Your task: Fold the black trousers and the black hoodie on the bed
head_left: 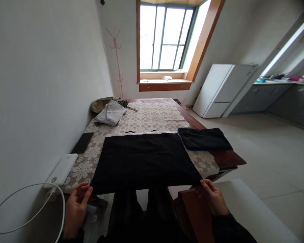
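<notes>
Two hands were in view at the near edge of the table. The left hand (75, 206) pinched the near left corner of the black cloth (144, 161) between thumb and curled fingers. The right hand (213, 199) pinched the near right corner the same way, fingers closed on the hem.

One black cloth lay spread flat across the near part of the table (226, 158), over a lace tablecloth (152, 116) with a flower pattern. Its near edge hung just past the table edge, between the two hands.

One white power bank (62, 170) lay near the left hand against the wall, with one white cable (20, 202) looping from it toward the camera. One dark phone (82, 142) lay just beyond the power bank.

One folded dark garment (204, 139) rested at the right table edge, just beside the far right corner of the spread cloth.

One folded grey garment (110, 113) lay at the far left, resting on one olive garment (101, 102).

Beyond the table stood one pink coat stand (116, 60), one window (166, 37) and one white refrigerator (223, 89). Nothing stood between the hands and the cloth.
</notes>
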The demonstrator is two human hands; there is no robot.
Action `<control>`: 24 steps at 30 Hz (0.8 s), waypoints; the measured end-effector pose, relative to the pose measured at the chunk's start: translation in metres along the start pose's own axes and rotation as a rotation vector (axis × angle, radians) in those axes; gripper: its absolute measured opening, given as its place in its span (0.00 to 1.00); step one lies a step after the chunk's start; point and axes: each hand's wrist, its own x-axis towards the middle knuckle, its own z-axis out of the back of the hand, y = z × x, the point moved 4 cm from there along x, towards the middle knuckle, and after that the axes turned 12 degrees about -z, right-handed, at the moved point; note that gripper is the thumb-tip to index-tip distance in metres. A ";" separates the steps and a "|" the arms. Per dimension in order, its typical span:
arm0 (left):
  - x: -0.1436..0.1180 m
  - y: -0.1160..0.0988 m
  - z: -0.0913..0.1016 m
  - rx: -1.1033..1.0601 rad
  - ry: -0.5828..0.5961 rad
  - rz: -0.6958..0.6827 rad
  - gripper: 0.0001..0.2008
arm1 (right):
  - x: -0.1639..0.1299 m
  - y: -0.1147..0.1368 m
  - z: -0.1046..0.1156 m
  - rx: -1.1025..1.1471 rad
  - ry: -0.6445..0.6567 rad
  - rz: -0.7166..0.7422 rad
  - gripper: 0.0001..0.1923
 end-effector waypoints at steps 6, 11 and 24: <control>-0.007 0.009 0.002 -0.065 -0.078 0.055 0.26 | -0.007 0.012 -0.004 0.074 -0.054 0.110 0.27; -0.006 0.001 0.002 -0.116 -0.026 0.011 0.20 | -0.012 0.020 -0.004 0.006 -0.060 0.190 0.25; 0.018 -0.014 0.004 0.128 0.135 -0.205 0.16 | -0.002 0.049 0.015 -0.348 -0.038 0.321 0.24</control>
